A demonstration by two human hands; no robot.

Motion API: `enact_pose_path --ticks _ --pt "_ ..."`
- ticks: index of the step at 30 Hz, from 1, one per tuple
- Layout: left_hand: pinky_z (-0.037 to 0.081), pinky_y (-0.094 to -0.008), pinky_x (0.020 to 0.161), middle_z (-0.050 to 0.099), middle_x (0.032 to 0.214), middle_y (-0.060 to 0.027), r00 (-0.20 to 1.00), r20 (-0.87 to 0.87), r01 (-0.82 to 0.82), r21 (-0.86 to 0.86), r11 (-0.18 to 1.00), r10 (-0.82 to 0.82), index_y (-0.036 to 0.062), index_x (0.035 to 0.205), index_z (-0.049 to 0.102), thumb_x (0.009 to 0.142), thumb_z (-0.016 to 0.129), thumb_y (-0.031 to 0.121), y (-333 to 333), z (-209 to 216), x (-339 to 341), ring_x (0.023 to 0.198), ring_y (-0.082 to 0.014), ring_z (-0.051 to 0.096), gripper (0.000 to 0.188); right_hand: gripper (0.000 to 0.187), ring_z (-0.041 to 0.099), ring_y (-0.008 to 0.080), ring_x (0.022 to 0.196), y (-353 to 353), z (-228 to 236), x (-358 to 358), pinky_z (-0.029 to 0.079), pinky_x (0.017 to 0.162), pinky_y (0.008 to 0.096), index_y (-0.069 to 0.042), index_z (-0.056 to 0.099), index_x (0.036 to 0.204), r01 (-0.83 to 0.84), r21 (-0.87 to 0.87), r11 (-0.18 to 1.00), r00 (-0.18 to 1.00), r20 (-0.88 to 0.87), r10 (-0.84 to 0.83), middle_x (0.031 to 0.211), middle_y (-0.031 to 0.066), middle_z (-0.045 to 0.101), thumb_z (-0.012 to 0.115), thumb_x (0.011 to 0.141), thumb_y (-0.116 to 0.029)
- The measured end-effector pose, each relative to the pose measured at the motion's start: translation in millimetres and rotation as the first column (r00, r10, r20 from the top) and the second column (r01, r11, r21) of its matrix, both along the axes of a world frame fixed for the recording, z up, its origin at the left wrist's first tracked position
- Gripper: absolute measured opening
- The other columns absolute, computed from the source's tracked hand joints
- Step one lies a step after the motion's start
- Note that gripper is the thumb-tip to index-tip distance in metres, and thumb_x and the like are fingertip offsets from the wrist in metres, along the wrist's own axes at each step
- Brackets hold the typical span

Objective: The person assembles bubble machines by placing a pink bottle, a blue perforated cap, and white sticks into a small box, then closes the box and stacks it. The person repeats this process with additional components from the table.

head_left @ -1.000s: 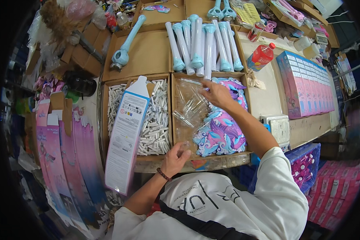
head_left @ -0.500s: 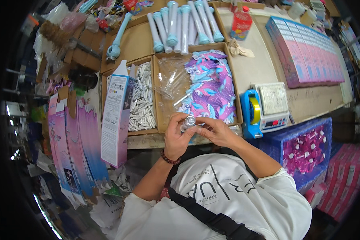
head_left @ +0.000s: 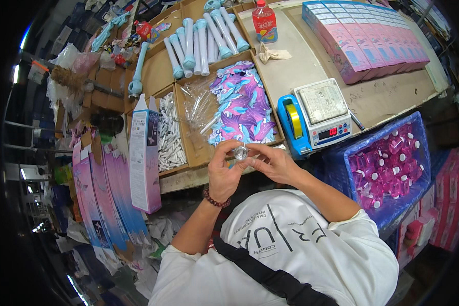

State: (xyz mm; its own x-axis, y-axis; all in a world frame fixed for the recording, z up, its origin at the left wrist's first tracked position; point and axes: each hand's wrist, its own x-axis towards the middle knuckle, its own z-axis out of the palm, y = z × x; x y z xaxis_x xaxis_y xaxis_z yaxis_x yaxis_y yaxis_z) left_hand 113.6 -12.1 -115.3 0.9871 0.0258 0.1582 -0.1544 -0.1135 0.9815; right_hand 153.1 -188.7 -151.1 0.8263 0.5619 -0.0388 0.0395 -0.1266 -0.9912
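Note:
My left hand (head_left: pixel 223 172) and my right hand (head_left: pixel 277 164) meet in front of my chest at the table's near edge. Between their fingertips is a small clear, shiny piece with a round end (head_left: pixel 240 153), seen almost end-on; its full length is hidden. Both hands are closed on it. A beaded bracelet circles my left wrist. Just beyond my fingers lies a cardboard tray with purple and blue wing-like printed pieces (head_left: pixel 244 109) and clear plastic tubes or sleeves (head_left: pixel 196 109). Left of these, a box compartment holds many small white sticks (head_left: pixel 169 140).
White wands with light-blue ends (head_left: pixel 201 46) lie in the far box. A tall carton (head_left: pixel 144 158) stands at left. To the right are a blue tape dispenser (head_left: pixel 295 127), a digital scale (head_left: pixel 324 109), boxed packages (head_left: pixel 364 46), a red-capped bottle (head_left: pixel 264 23) and a crate of pink bottles (head_left: pixel 387 163).
The view has turned, so the table's things shift left and the crate of pink bottles shows more fully. My hands keep hold of the clear piece, whose round end now faces up more squarely.

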Motion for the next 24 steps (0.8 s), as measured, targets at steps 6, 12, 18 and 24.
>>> enact_pose_path --ticks 6,12,18,24 --pt "0.047 -0.0292 0.090 0.056 0.119 -0.0101 0.999 -0.004 0.048 -0.123 0.991 -0.048 0.0026 0.124 0.051 0.084 0.072 0.002 -4 11 -3 0.104 -0.0168 0.056 0.045 0.039 0.067 0.0238 0.076 1 6 -4 0.053 0.069 0.0339 -0.004 0.057 0.124 0.027 -0.002 1.000 0.999 0.019 -0.027 0.096 0.0141 0.069 0.066 0.091 -0.023" --pt "0.055 -0.0322 0.080 0.056 0.121 -0.0185 0.992 -0.091 -0.115 -0.327 0.938 0.090 0.0072 0.142 0.031 0.091 0.064 0.009 5 15 -1 0.103 -0.0238 0.062 0.060 0.039 0.065 0.0186 0.072 -2 20 -7 0.052 0.067 0.0313 -0.002 0.058 0.122 0.072 0.028 0.997 0.997 0.014 -0.072 0.086 0.0120 0.067 0.068 0.088 -0.018" --pt "0.058 -0.0371 0.080 0.053 0.126 -0.0215 0.989 -0.143 -0.111 -0.550 0.827 0.038 0.0091 0.143 0.029 0.096 0.057 0.011 11 18 -3 0.110 -0.0300 0.061 0.055 0.041 0.064 0.0145 0.071 1 30 -7 0.052 0.065 0.0270 0.000 0.058 0.121 0.125 0.180 0.976 0.974 0.166 -0.156 0.085 0.0106 0.066 0.073 0.084 -0.010" --pt "0.058 -0.0399 0.085 0.050 0.131 -0.0212 0.996 -0.084 -0.042 -0.681 0.731 -0.021 0.0126 0.141 0.031 0.098 0.053 0.010 13 16 -2 0.116 -0.0329 0.058 0.049 0.036 0.064 0.0130 0.072 3 33 -5 0.052 0.065 0.0260 0.000 0.059 0.115 0.145 0.258 0.955 0.964 0.179 -0.195 0.089 0.0089 0.067 0.074 0.082 -0.006"
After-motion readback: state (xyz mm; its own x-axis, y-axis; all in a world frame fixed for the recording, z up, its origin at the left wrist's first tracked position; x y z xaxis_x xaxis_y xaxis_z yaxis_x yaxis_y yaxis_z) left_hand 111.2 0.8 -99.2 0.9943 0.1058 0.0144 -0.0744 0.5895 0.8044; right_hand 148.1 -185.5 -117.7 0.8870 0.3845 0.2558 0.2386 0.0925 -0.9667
